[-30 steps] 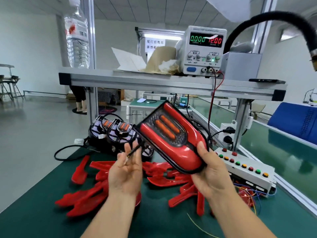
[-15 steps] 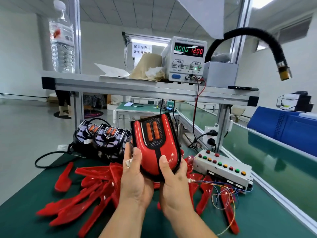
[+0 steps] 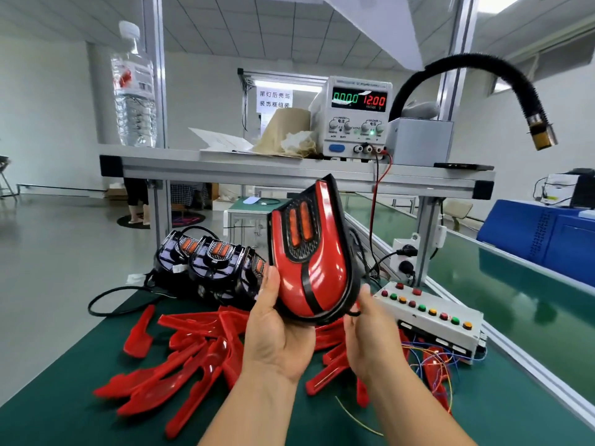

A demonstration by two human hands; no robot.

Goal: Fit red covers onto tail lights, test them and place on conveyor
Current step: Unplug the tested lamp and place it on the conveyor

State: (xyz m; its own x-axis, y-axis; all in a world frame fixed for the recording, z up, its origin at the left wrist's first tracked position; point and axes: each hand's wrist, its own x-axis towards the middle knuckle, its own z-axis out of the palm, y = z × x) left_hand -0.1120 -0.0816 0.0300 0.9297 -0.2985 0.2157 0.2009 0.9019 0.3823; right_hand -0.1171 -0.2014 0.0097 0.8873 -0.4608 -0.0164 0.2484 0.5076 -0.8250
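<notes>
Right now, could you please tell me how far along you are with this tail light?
Done: the tail light wears its red cover. In hand: the left hand and right hand hold it up. Left: seemingly the test, since the power supply shows zero current, then the conveyor. Uncovered tail lights and loose red covers remain.

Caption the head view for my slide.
A tail light held by left hand and right hand above loose red covers, power supply behind.
</notes>
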